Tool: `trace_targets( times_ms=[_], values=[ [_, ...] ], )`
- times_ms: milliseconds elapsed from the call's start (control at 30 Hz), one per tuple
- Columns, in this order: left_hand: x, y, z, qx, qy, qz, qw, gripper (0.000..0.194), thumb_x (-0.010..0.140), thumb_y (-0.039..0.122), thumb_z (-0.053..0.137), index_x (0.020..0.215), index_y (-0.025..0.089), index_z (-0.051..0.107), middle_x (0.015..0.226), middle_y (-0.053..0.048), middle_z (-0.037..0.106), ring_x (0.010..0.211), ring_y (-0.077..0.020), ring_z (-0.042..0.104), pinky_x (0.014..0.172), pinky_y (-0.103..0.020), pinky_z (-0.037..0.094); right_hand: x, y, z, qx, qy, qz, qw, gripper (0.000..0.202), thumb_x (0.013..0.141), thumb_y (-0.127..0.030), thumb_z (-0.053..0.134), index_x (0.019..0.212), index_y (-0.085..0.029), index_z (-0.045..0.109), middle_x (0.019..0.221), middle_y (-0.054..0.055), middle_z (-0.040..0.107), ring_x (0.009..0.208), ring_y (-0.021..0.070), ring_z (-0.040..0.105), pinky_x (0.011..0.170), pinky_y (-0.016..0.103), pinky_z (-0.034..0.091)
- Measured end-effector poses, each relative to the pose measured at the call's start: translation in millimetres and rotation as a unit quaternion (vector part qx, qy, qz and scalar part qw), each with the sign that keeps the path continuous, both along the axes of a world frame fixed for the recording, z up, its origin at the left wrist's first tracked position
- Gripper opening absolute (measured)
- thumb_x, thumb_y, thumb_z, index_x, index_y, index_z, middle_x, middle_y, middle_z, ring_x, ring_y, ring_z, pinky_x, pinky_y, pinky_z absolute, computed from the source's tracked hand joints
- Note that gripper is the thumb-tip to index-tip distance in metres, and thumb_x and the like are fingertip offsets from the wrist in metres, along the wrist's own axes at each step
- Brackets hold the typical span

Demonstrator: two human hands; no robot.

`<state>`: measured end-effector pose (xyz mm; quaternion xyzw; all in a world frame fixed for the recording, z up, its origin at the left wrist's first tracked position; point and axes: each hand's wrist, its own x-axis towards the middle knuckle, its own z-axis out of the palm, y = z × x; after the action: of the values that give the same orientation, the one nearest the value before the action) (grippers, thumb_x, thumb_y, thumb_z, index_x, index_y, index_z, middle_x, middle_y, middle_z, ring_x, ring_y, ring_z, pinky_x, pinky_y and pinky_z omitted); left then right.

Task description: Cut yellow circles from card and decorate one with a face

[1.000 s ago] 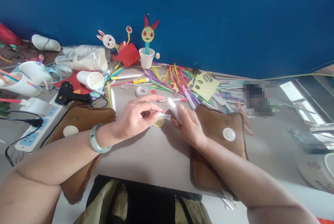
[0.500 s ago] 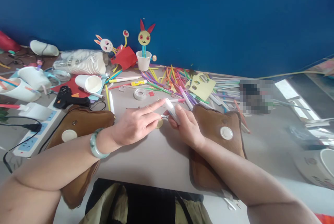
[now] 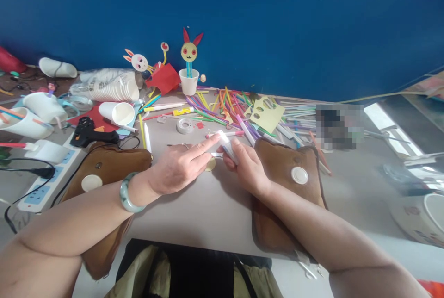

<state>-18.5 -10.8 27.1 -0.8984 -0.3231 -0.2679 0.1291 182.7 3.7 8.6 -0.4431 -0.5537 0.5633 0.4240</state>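
My right hand (image 3: 248, 166) is closed around a white glue stick (image 3: 227, 146), which tilts up toward the left. My left hand (image 3: 182, 166), with a pale green bangle (image 3: 130, 192) at its wrist, has its fingers stretched out. Its index fingertip touches, or nearly touches, the top of the stick. Just below the other left fingertips shows a small yellowish disc (image 3: 210, 164); I cannot tell if they touch it. A thin metal piece (image 3: 217, 155) lies between the hands, mostly hidden.
Brown cushions (image 3: 291, 196) lie under both forearms. At left are a black glue gun (image 3: 92, 133), a power strip (image 3: 52, 182) and paper cups (image 3: 116, 112). Behind the hands are a tape roll (image 3: 185, 125), colourful pipe cleaners (image 3: 229, 99), cut yellow card (image 3: 267, 114) and a rabbit-eared figure (image 3: 189, 52) in a cup.
The view has shifted very slightly. Both hands keep nearly the same pose, with the left index finger still at the top of the glue stick.
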Motion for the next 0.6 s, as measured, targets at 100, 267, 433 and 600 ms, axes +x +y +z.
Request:
trace_targets(
  times_ms=[100,267,433,600],
  values=[
    [-0.5,0.7,-1.2,-0.005,-0.015,-0.015,1.000,0.020,0.092,0.014,0.047,0.087,0.017,0.067,0.129,-0.011,0.065,0.067,-0.0125,0.067,0.062,-0.028,0.050,0.1,-0.1,0.9,-0.001,0.000,-0.010,1.000,0.047,0.095,-0.058,0.041,0.078,-0.022,0.067,0.049,-0.004,0.038,0.045,0.0121,0.034,0.042,0.027,0.032],
    [-0.4,0.0,-0.3,0.014,-0.021,-0.011,1.000,0.017,0.091,0.015,0.051,0.089,0.017,0.067,0.113,-0.009,0.073,0.068,-0.0138,0.069,0.063,-0.028,0.051,-0.1,0.3,-0.5,-0.009,0.015,-0.012,1.000,0.046,0.095,-0.057,0.043,0.077,-0.022,0.067,0.049,-0.004,0.037,0.044,0.0114,0.032,0.042,0.027,0.029],
    [1.0,-1.0,3.7,0.052,0.007,0.004,0.999,0.016,0.089,0.012,0.051,0.083,0.017,0.065,0.142,-0.010,0.054,0.062,-0.0101,0.065,0.059,-0.029,0.049,0.0,-0.1,-1.3,0.003,-0.017,-0.013,1.000,0.049,0.095,-0.058,0.039,0.078,-0.022,0.066,0.049,-0.003,0.037,0.044,0.0116,0.033,0.041,0.027,0.032],
    [1.5,1.1,-0.5,0.065,0.033,0.013,0.997,0.017,0.090,0.013,0.052,0.077,0.016,0.062,0.146,-0.008,0.050,0.065,-0.0101,0.065,0.058,-0.029,0.049,-0.2,-1.5,1.9,-0.006,-0.017,-0.014,1.000,0.049,0.095,-0.058,0.039,0.076,-0.022,0.064,0.049,-0.003,0.037,0.045,0.0115,0.035,0.042,0.026,0.032]
  ],
)
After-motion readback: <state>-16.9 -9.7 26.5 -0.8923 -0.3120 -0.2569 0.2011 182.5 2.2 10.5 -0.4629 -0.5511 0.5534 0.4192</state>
